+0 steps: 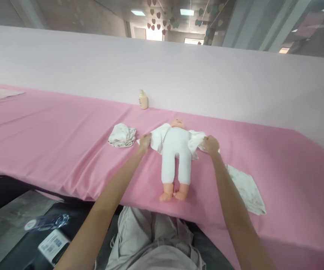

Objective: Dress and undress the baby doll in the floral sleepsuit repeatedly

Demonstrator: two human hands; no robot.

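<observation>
While a white-bodied doll (176,144) with smooth peach feet lies on its back on the pink cloth-covered counter (66,131), feet toward the near edge, the left hand (145,141) clasps one end of the thin white fabric garment (157,137) spread out at both its sides, and the right hand (211,144) grips the opposite end (fingers curled round the cloth). Near the left hand sits a folded off-white cloth bundle (121,135); a cream-coloured bottle (143,100) stands by the white wall (94,67).
</observation>
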